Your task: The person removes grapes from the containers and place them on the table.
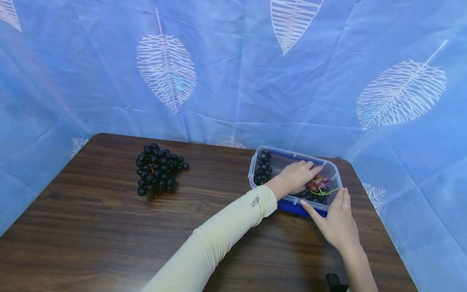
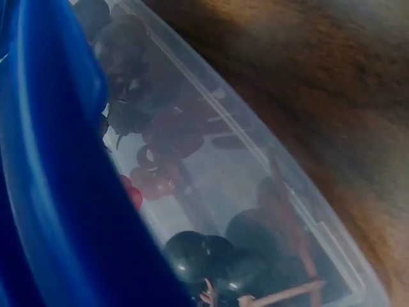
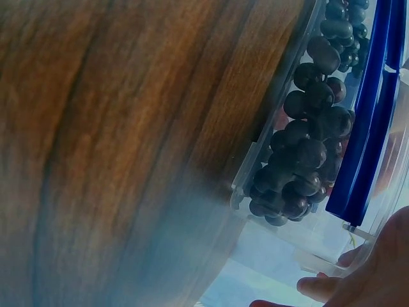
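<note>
Right now the left hand (image 1: 296, 177) reaches into the clear plastic box (image 1: 330, 168) with the blue rim, at the back right part of the brown wooden counter (image 1: 91, 227). Its fingers lie over a bunch of red grapes (image 1: 318, 183) inside the box, bent down a little — but the hand covers most of the bunch, so I cannot tell if the fingers pinch the grapes or only rest on them. A thin green stem (image 1: 324, 192) pokes out beside the red grapes.

The right hand (image 1: 337, 223) is at the near edge of the box. Its fingers are straight and spread, with the thumb and first finger touching the rim. They press on it and do not curl around it.

A bunch of dark grapes (image 1: 263, 167) lies at the left end of the box, apart from the left hand. In the right wrist view these dark grapes (image 3: 305, 153) show through the clear wall, and only a bit of the hand shows in the corner. The left wrist view is blurry — it shows the blue rim up close, with red and dark grapes behind the plastic.

Another big bunch of dark grapes (image 1: 157, 169) sits on the counter, well apart from the box, to the left. A pale yellow sleeve (image 1: 219, 239) covers the left arm. Blue cloth with white leaves (image 1: 233, 73) hangs behind everything.
</note>
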Demonstrator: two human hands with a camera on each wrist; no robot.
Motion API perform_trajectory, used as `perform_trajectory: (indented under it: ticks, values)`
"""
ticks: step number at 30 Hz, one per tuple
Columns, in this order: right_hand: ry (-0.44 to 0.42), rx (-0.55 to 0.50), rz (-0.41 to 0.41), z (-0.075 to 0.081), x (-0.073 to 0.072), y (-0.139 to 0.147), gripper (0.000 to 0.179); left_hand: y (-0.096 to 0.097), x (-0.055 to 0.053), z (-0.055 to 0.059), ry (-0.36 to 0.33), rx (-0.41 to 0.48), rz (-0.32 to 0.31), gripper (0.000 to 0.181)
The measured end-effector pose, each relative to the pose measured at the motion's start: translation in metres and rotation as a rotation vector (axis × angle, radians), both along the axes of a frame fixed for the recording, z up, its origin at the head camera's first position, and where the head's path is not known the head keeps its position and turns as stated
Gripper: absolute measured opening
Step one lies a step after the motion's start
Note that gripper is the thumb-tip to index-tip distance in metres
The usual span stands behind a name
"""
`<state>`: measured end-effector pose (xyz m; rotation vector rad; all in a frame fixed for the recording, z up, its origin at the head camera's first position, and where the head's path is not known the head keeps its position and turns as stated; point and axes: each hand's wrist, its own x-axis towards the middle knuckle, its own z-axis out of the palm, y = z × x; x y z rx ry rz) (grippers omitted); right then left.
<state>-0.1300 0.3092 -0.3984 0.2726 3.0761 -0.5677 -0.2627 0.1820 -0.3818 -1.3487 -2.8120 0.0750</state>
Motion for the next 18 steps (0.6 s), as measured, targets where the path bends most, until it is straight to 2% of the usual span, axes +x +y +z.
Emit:
perform_trajectory:
  ticks: [4,8,12,18]
  values:
    - [0.008,0.003,0.003,-0.0013,-0.0002,0.0005,0.127,0.0058,-0.0016,-0.0033,-0.034,0.001,0.016,0.074]
    - [-0.004,0.0,-0.003,-0.0014,-0.0006,0.0008,0.128,0.0094,-0.003,-0.0055,-0.067,0.004,0.02,0.065]
    - [-0.008,-0.005,-0.007,-0.0017,-0.0006,-0.0003,0.129,0.0089,-0.0028,-0.0063,-0.06,0.011,0.015,0.052]
    - [0.021,0.005,0.002,-0.0023,-0.0002,0.0007,0.127,0.0034,-0.0001,-0.0022,-0.041,0.061,0.014,0.049]
